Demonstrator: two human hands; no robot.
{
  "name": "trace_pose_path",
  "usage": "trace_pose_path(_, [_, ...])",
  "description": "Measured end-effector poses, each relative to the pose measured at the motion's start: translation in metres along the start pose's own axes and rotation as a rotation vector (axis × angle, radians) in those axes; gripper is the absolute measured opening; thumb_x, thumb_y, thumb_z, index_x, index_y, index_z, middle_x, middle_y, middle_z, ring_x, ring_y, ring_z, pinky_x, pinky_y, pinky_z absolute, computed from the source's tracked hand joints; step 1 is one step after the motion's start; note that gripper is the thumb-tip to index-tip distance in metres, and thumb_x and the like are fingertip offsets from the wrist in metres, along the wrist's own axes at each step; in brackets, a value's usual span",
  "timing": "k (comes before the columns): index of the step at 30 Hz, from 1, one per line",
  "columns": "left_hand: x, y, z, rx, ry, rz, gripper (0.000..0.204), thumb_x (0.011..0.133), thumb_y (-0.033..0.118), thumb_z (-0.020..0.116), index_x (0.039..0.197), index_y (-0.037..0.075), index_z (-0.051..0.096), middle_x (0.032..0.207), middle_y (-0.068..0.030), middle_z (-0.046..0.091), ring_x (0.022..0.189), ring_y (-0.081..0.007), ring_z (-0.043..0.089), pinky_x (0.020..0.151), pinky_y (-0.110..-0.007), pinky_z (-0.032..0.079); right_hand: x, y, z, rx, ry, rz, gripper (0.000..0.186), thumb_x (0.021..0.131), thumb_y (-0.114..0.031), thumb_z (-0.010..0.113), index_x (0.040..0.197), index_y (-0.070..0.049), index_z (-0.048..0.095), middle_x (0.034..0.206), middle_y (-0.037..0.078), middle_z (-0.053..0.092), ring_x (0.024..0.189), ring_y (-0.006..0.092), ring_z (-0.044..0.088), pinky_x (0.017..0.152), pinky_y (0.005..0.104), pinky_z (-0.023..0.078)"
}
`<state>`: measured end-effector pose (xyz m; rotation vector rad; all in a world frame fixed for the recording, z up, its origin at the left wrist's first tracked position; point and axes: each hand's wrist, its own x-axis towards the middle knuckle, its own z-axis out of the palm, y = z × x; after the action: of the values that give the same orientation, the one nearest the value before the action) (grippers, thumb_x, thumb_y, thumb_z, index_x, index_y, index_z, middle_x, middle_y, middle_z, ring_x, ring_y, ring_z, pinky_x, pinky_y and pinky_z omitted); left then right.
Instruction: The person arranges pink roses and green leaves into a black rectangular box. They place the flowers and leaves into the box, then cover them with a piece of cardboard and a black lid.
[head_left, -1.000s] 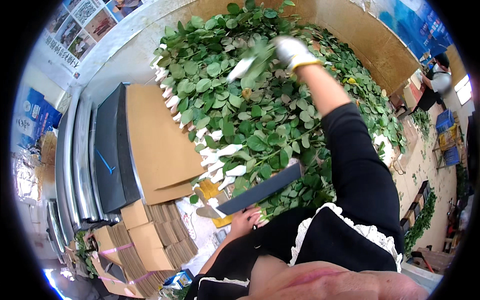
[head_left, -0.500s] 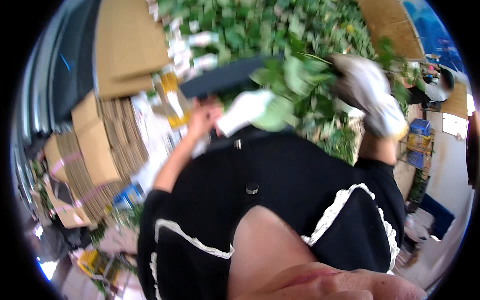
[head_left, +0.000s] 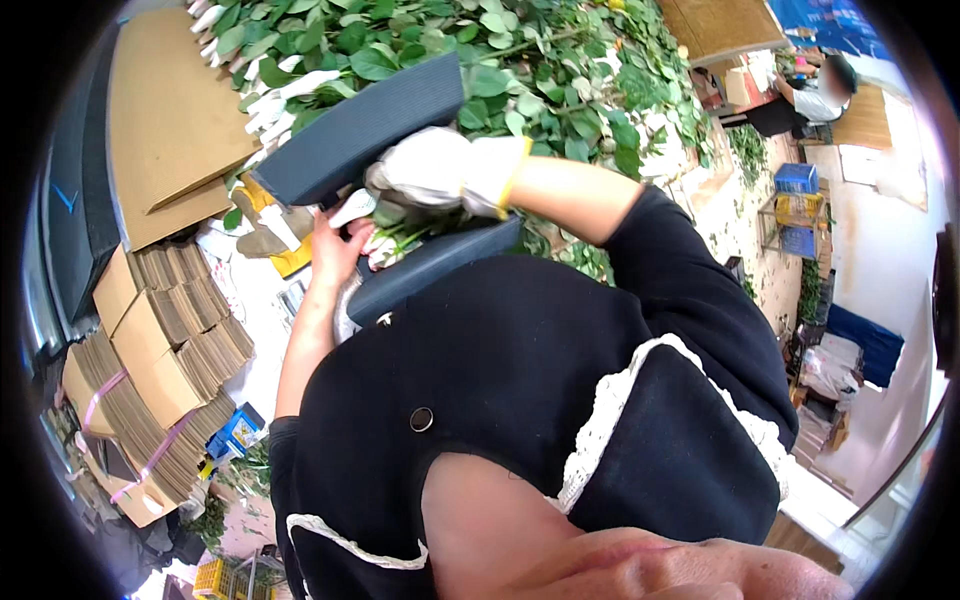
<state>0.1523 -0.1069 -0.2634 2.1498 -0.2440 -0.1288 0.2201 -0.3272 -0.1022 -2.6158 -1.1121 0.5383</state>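
White sleeve (head_left: 352, 208) tilted beside green stems (head_left: 392, 244), between dark boards (head_left: 365, 125).

R grip (head_left: 425, 172) hides pt. of stems (head_left: 398, 240); leaf pile (head_left: 570, 75) cut off up top.

Cardboard stacks (head_left: 165, 355), apparently 2 blue crates (head_left: 797, 178)

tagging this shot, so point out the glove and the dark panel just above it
Glove (head_left: 438, 167): head view, on its white back.
Dark panel (head_left: 362, 130): head view, middle of its broad face.
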Motion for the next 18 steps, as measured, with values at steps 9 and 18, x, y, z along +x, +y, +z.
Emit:
trace_pose_path(9, [0.009,0.012,-0.009,-0.024,-0.162,0.005,0.049,0.103,0.035,0.031,0.112,0.005,0.068,0.114,-0.0145,0.067,0.115,-0.0308,0.056,0.115,-0.049,0.017,0.003,0.026,0.065,-0.138,-0.004,-0.048,0.028,0.09,-0.02,0.047,0.113,-0.015,0.064,0.106,0.015,0.066,0.094,0.0343,0.067,0.078,0.0458,0.054])
trace_pose_path(18, [0.001,0.005,-0.001,0.124,-0.028,0.118,0.035,0.096,0.035,0.052,0.12,0.015,0.065,0.12,-0.0064,0.064,0.12,-0.0272,0.052,0.114,-0.054,0.017,-0.028,0.025,-0.019,-0.086,-0.066,-0.113,0.034,0.086,-0.032,0.062,0.114,-0.013,0.064,0.094,0.012,0.068,0.077,0.0312,0.068,0.067,0.0438,0.054])
